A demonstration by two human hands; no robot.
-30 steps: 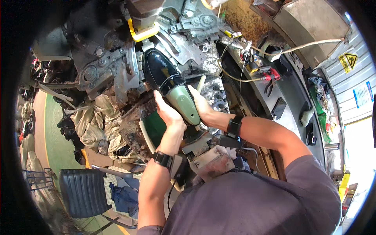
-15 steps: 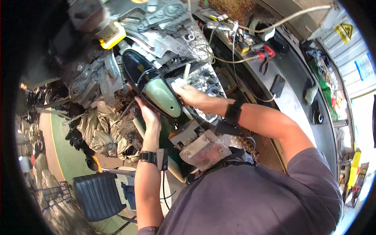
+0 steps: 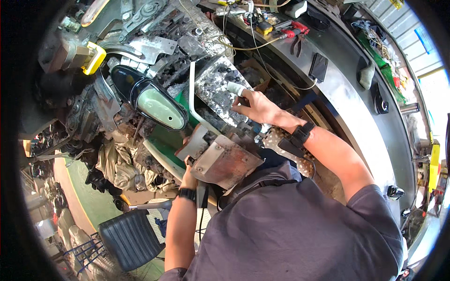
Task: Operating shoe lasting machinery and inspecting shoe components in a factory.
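Observation:
A glossy black shoe point(image 3: 125, 80) with a pale green insole point(image 3: 161, 107) rests, opening up, on the machine at upper left, with neither hand on it. My left hand point(image 3: 188, 165) is at the left edge of a worn metal plate point(image 3: 213, 159), which hides most of its fingers; what it grips cannot be made out. To the right, my right hand point(image 3: 255, 107) hovers over a scuffed metal block point(image 3: 218, 89). One finger, in a white wrap point(image 3: 236, 88), points out; the others are loosely bent, with nothing seen in them. Between shoe and block stands a pale bent rod point(image 3: 192, 89).
Red-handled pliers point(image 3: 296, 33) and a dark phone point(image 3: 318, 67) lie on the metal bench at right. A yellow-edged fitting point(image 3: 95, 58) juts from the machine. Crumpled beige cloth point(image 3: 117, 164) and a black chair point(image 3: 131, 239) are at lower left.
My left hand has left the shoe's underside and moved down to the metal plate. My right hand has drawn away to the right. The view has shifted, and the shoe sits farther left.

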